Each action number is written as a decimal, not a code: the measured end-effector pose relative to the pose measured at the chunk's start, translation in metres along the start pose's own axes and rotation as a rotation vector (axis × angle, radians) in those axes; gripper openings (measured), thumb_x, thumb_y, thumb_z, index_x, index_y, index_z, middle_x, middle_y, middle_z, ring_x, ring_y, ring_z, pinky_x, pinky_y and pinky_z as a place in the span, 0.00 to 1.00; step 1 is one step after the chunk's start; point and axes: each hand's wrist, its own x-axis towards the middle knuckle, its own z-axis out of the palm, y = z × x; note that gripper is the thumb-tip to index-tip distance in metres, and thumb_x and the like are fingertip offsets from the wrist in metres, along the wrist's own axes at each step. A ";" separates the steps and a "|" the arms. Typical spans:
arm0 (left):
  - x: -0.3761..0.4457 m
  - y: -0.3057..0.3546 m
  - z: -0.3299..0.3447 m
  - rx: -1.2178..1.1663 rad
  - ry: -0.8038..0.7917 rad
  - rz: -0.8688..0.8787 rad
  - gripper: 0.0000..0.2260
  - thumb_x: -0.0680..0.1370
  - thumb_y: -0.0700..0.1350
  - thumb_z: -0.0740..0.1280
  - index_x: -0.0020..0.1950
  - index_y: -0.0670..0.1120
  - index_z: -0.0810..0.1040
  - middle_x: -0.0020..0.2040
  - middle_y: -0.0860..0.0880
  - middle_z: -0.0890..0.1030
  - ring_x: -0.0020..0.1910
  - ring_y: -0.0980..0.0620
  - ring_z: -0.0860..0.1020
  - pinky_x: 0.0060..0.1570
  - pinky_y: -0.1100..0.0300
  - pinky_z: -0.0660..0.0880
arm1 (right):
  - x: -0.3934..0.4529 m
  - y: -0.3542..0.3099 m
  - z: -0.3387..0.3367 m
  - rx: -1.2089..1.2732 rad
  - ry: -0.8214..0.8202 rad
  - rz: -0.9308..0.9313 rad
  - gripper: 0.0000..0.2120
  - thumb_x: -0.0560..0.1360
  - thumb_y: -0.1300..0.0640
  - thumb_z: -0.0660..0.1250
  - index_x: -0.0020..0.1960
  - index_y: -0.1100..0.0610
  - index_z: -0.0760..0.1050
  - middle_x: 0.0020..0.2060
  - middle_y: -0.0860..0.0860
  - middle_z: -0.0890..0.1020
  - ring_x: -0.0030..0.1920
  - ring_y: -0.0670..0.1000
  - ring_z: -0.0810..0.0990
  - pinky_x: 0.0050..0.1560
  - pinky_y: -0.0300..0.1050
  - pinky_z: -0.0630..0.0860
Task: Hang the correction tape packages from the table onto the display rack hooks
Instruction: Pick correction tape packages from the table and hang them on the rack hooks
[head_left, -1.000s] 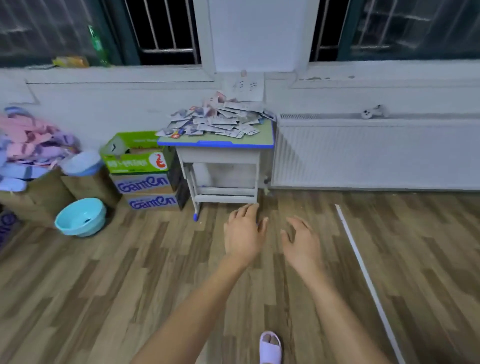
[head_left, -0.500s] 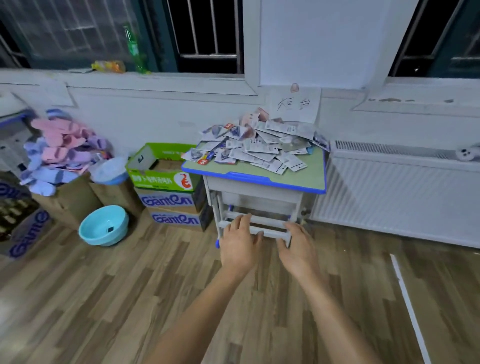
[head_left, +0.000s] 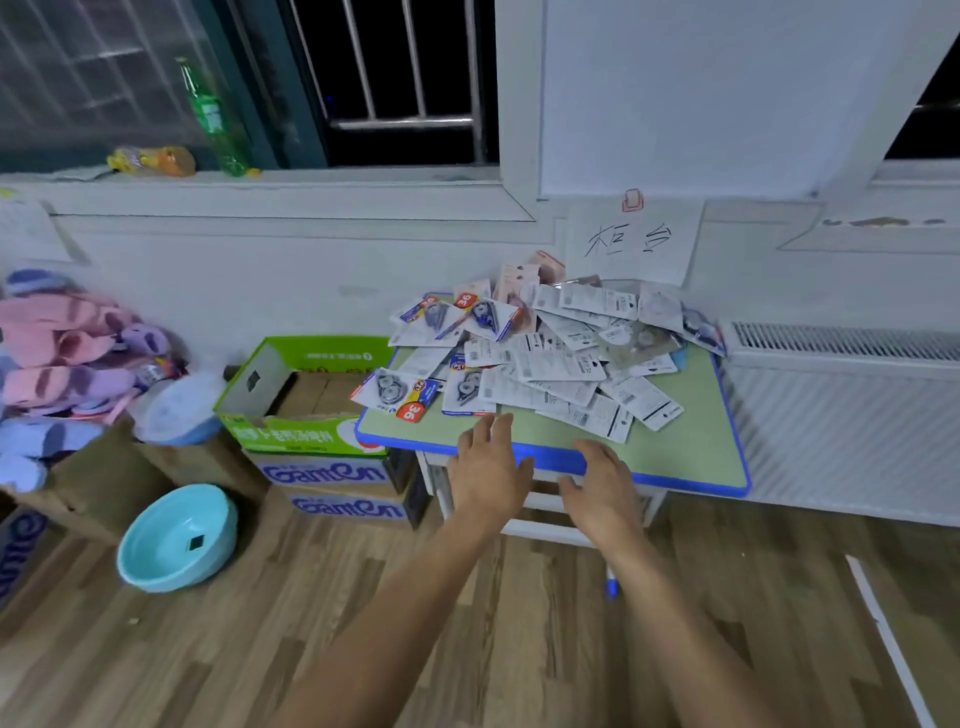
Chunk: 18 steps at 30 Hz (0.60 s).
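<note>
A wooden floor (head_left: 156, 649) fills the near scene, with a white radiator (head_left: 852, 415) far right. Against the far wall stands a small table (head_left: 691, 457) with a green top and blue edge, carrying a loose heap of correction tape packages (head_left: 545, 353). Both hands reach over its near edge, left hand (head_left: 488, 467) and right hand (head_left: 602, 486) spread, holding nothing

The correction tape packages (head_left: 545, 353) lie in a loose, overlapping heap right of the frame's centre, on the far part of the green, blue-edged table (head_left: 691, 457). Most lie white back up; several at the heap's left show dispensers and red "36" stickers.
</note>
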 end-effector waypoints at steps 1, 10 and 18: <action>0.012 -0.001 0.004 0.006 -0.026 0.011 0.29 0.79 0.52 0.63 0.77 0.50 0.56 0.78 0.48 0.57 0.74 0.45 0.58 0.67 0.48 0.65 | 0.013 0.001 0.003 0.004 -0.003 0.020 0.23 0.77 0.57 0.63 0.71 0.57 0.65 0.69 0.53 0.68 0.68 0.55 0.66 0.65 0.46 0.64; 0.138 0.011 0.036 0.045 -0.095 0.061 0.29 0.79 0.51 0.63 0.77 0.49 0.55 0.78 0.48 0.55 0.76 0.45 0.54 0.71 0.47 0.59 | 0.142 0.024 0.017 0.279 -0.079 0.294 0.24 0.76 0.58 0.64 0.71 0.58 0.65 0.66 0.58 0.72 0.64 0.56 0.72 0.59 0.44 0.69; 0.222 0.042 0.066 0.170 -0.290 0.184 0.38 0.74 0.40 0.66 0.79 0.51 0.47 0.79 0.48 0.42 0.78 0.47 0.41 0.75 0.47 0.44 | 0.222 0.045 0.019 0.318 -0.095 0.420 0.20 0.76 0.59 0.64 0.65 0.62 0.65 0.57 0.60 0.77 0.51 0.56 0.77 0.48 0.44 0.69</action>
